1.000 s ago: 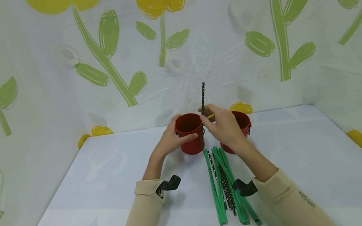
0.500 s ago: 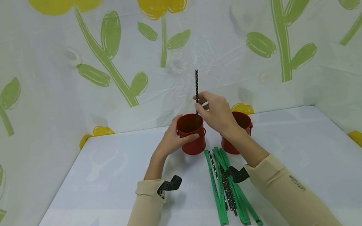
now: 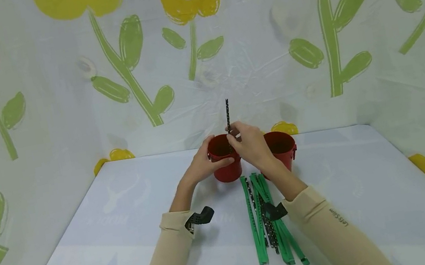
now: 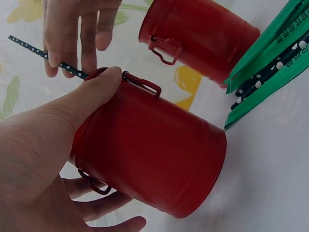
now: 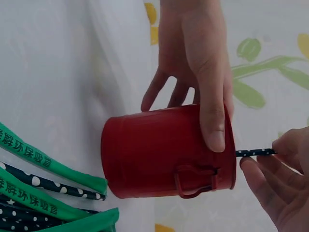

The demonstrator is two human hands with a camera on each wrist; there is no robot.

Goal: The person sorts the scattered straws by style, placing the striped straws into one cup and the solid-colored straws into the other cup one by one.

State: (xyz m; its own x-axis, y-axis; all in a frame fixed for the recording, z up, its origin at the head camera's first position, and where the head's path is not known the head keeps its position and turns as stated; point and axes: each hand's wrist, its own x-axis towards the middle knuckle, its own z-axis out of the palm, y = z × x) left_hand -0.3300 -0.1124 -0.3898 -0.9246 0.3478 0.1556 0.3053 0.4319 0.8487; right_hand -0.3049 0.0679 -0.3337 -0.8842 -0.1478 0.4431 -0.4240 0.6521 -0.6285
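Note:
A small red bucket (image 3: pixel 228 173) with little wire loops at its sides stands on the table, held by my left hand (image 3: pixel 201 166). The thumb lies along the near side by the rim and the other fingers are round the far side. My right hand (image 3: pixel 253 145) pinches a black straw with white dots (image 3: pixel 228 113) over that bucket. In the right wrist view the straw (image 5: pixel 256 152) passes the rim, its lower end hidden inside the red bucket (image 5: pixel 154 154). Fingertips of the right hand (image 4: pixel 79 29) are close to the rim in the left wrist view.
A second red bucket (image 3: pixel 288 157) stands to the right, partly behind my right wrist. Several green-wrapped straws (image 3: pixel 259 242) lie nearer me with black patterned straws (image 3: pixel 274 241) among them. A flower-printed sheet (image 3: pixel 249 50) rises behind the table (image 3: pixel 137 240).
My right hand has brought the black straw left from beside the held bucket, raised it over the opening and lowered it inside. The left hand keeps its hold on the bucket.

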